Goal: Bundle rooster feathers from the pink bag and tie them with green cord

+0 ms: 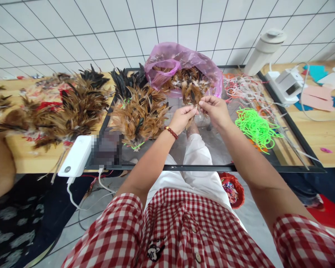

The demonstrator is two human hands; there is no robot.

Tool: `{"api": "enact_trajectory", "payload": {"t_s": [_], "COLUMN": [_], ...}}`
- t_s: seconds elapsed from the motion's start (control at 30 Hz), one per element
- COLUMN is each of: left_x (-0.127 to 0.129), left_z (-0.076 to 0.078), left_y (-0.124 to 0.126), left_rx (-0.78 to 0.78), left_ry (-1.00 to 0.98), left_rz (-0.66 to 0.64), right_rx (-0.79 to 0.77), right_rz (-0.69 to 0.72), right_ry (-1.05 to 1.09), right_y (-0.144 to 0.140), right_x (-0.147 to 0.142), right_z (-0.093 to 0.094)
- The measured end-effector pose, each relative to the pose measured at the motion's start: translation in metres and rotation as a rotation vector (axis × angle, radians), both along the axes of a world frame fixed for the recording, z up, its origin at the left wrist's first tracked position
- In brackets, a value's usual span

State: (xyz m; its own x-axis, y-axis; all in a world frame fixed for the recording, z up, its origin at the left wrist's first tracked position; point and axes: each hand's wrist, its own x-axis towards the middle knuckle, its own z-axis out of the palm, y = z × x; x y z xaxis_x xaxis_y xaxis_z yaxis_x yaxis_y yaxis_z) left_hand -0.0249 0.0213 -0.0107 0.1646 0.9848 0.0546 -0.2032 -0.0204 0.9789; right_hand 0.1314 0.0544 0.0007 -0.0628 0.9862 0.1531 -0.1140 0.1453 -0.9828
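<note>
Head view: left hand (182,116) and right hand (215,108) are pinching feathers (193,96), upper middle of the frame, though the exact hold is looking unclear; a loosening pinch would be risking spilled feathers.

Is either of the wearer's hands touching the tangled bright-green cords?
No, the left hand and right hand pinch brown feathers, apart from the bright-green cords.

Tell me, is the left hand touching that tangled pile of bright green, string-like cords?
Apart: the head view shows the left hand well away from the bright green, string-like cords, with the right hand between them.
</note>
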Motion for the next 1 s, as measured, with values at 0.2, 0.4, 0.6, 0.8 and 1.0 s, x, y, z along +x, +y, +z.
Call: {"api": "enact_trajectory", "payload": {"t_s": [0.2, 0.4, 0.6, 0.8, 1.0], "left_x": [0.008, 0.006, 0.003, 0.002, 0.002], "left_z": [0.012, 0.022, 0.020, 0.014, 0.008], "left_y": [-0.010, -0.011, -0.007, -0.002, 0.002], "left_rx": [-0.181, -0.257, -0.276, -0.204, -0.141], "left_ry": [-0.167, -0.294, -0.282, -0.231, -0.201], "left_rz": [-0.099, 0.019, 0.047, 0.127, 0.245], "right_rx": [0.072, 0.255, 0.639, 0.409, 0.096], "right_rz": [-0.008, -0.152, -0.065, 0.016, 0.082], "right_ry": [0.001, -0.392, -0.777, -0.634, -0.118], "right_y": [0.003, 0.012, -0.007, -0.012, -0.020], "right_x": [0.000, 0.014, 0.009, 0.005, -0.010], "right_z": [-0.005, -0.016, 0.000, 0.004, 0.007]}}
